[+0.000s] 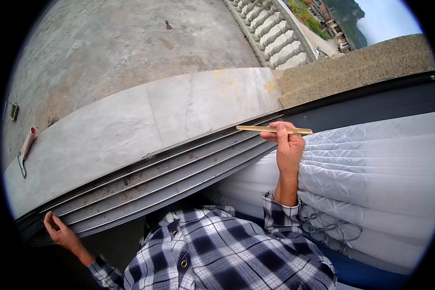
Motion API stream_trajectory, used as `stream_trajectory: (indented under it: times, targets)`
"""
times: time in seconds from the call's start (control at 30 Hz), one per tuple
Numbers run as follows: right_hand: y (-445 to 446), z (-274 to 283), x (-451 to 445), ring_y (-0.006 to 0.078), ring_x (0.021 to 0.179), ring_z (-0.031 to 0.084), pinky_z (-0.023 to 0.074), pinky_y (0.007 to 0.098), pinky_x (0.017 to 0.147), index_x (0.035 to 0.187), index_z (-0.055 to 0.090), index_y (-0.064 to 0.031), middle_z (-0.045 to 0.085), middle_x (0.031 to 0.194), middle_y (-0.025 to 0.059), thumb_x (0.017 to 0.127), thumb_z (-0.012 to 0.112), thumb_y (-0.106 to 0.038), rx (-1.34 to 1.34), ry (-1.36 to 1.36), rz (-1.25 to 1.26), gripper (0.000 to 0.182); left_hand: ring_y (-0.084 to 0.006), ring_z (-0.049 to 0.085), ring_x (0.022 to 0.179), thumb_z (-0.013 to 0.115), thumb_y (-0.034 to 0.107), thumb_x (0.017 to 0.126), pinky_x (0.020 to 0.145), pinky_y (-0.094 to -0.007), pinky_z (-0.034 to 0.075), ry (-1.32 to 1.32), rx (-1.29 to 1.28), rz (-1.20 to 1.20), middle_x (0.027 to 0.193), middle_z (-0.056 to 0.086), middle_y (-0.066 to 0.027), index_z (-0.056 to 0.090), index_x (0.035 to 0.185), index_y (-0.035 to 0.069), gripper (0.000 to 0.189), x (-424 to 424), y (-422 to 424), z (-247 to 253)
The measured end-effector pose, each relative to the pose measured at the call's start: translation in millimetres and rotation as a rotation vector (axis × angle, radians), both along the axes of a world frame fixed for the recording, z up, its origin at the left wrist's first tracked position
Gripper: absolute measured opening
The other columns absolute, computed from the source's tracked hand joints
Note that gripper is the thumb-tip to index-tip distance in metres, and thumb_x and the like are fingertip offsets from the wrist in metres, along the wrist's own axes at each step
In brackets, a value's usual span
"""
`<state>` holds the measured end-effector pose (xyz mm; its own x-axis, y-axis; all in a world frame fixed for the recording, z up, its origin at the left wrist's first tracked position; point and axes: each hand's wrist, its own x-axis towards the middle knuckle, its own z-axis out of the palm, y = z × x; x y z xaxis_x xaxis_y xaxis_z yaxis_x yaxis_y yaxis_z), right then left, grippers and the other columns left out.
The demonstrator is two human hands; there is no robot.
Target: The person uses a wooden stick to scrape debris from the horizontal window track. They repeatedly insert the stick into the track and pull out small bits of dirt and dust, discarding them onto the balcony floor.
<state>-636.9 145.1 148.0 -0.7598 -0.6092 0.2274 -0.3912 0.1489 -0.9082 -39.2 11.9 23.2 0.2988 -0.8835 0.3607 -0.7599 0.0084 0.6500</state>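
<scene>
In my right hand [285, 139] is a thin flat strip of bamboo or wood [253, 128], pinched near its right part, above the right end of a dark metal sliding-door track [159, 177]. Several raised rails run along the track, with dirt and debris in the grooves between them. My left hand [59, 232] is at the left end of the track, its fingers bent by the outermost rails; whether it pinches anything there is too small to tell. A tool with a pinkish-white handle and a curved metal end [27, 148] lies on the tiled sill [108, 119] at the far left.
A white sheer curtain [333, 163] hangs gathered beside my right forearm. Past the sill is a rough concrete floor [130, 47] with a small scraper-like object [168, 25] on it. A stone balustrade [275, 34] and a granite-like wall ledge [355, 69] stand at the upper right.
</scene>
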Motion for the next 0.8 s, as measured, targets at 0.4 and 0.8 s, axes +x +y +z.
stream_trajectory:
  times: [0.4,0.8]
  targets:
    - [32,-39,-92,0.0177,0.066,0.068,0.0535,0.0273,0.059,0.093,0.063,0.0046,0.066,0.080,0.0115,0.097,0.050,-0.010,0.316,0.528,-0.214,0.020,-0.0122,0.059,0.098,0.052,0.011,0.099,0.088,-0.0239,0.045,-0.012,0.007,-0.036,0.107,0.063,-0.0056,0.059,0.114,-0.002,0.021,17,-2,-6]
    - [56,-25,-89,0.0208,0.064,0.068,0.0544,0.0298,0.060,0.091,0.065,0.0041,0.066,0.080,0.0140,0.094,0.053,-0.010,0.387,0.588,-0.360,0.018,-0.0129,0.058,0.101,0.051,0.012,0.099,0.091,-0.0247,0.044,-0.015,0.040,-0.045,0.110,0.063,-0.0066,0.058,0.116,-0.003,0.023,29,-2,-9]
